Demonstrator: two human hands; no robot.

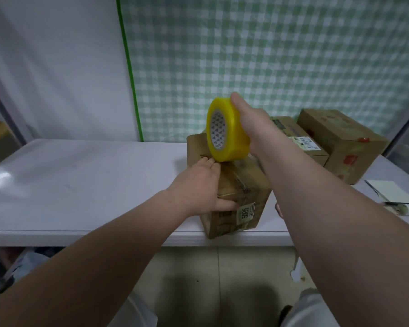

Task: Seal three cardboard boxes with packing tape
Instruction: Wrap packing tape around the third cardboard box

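Gripping tape roll, right hand; left hand steadies box.

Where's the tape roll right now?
Head view, centre: the tape roll is gripped in the right hand, raised just above the nearest box, which the left hand presses on.

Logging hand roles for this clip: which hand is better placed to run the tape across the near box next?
Right: the right hand grips the tape roll over the near box, while the left hand lies flat on its top.
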